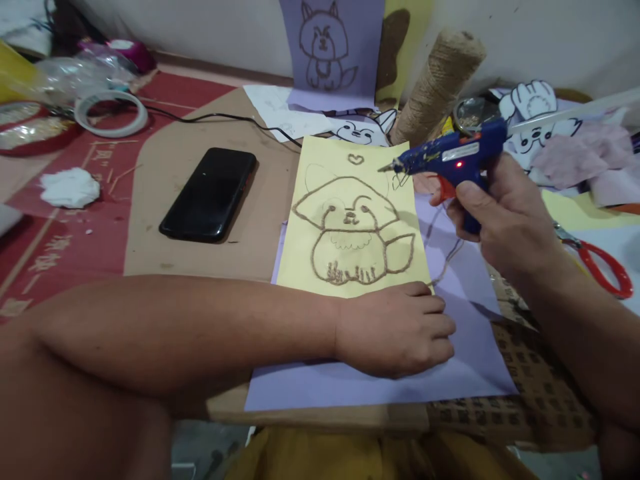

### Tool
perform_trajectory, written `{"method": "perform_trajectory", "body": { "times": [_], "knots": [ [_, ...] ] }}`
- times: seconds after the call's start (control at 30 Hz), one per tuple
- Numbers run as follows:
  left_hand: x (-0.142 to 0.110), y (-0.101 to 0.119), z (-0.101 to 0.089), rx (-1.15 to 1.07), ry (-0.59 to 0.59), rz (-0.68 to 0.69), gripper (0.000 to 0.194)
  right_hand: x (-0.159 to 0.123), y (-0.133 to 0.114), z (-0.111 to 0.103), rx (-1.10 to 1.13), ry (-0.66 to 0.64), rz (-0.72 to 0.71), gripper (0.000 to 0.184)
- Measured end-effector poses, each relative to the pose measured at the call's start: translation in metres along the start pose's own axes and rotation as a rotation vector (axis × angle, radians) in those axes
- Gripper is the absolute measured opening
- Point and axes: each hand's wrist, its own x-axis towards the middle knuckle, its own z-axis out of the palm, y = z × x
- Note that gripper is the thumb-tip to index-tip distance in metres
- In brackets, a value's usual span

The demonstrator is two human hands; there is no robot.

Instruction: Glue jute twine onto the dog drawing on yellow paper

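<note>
My right hand is wrapped around the handle of a blue hot glue gun, fingers by its orange trigger and a red light lit on its side. The gun's nozzle points left above the top right of a yellow sheet. On that sheet is a fox-like animal drawing, partly outlined in brown twine, with pencil lines at the ears and chest. My left hand rests closed at the sheet's lower edge, knuckles up. A loose piece of twine runs to its index finger; the fingertips are hidden.
A purple sheet lies under the yellow one. A black phone is to the left, with a tape roll behind it. A twine spool stands at the back, near a finished purple picture. Red-handled pliers lie right.
</note>
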Motion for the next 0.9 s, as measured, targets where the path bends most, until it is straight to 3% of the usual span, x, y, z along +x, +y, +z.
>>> {"method": "perform_trajectory", "body": {
  "times": [0.13, 0.27, 0.43, 0.53, 0.67, 0.83, 0.9],
  "knots": [
    [0.001, -0.001, -0.002, -0.006, -0.046, -0.012, 0.022, 0.009, -0.001, 0.005, 0.486, 0.031, 0.174, 0.009],
    [0.000, -0.002, 0.000, 0.005, -0.049, -0.002, 0.021, 0.021, 0.006, -0.002, 0.662, 0.077, 0.203, 0.015],
    [-0.002, -0.001, 0.004, 0.034, -0.023, -0.009, 0.019, 0.035, 0.019, -0.030, 0.728, 0.247, 0.090, 0.007],
    [-0.002, -0.001, 0.005, 0.042, -0.031, -0.027, 0.024, 0.044, 0.031, -0.047, 0.658, 0.373, 0.041, 0.005],
    [-0.001, 0.000, 0.003, 0.063, -0.051, -0.030, 0.029, 0.052, 0.053, -0.050, 0.468, 0.433, 0.229, 0.020],
    [-0.005, 0.001, -0.006, 0.077, 0.193, 0.046, 0.019, 0.056, 0.073, -0.037, 0.405, 0.480, 0.368, 0.035],
    [-0.005, -0.001, -0.013, 0.027, 0.337, -0.070, 0.017, 0.058, 0.077, -0.036, 0.412, 0.476, 0.406, 0.032]
  ]
}}
